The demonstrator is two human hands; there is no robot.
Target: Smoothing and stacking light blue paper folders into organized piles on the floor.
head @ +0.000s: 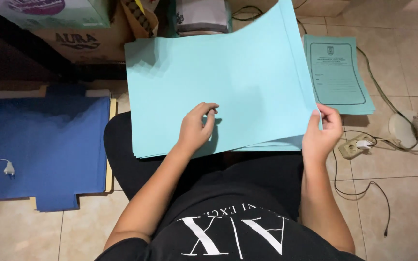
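Two hands, left hand, right hand, one turquoise folder stack

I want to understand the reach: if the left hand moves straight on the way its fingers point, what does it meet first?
The left hand already lies on the light blue sheet. Going on, it would slide up over that sheet, probably toward the cardboard boxes beyond; depth is unclear.

top: black tee, white chest print | legs: black, perhaps trousers | arms: bare
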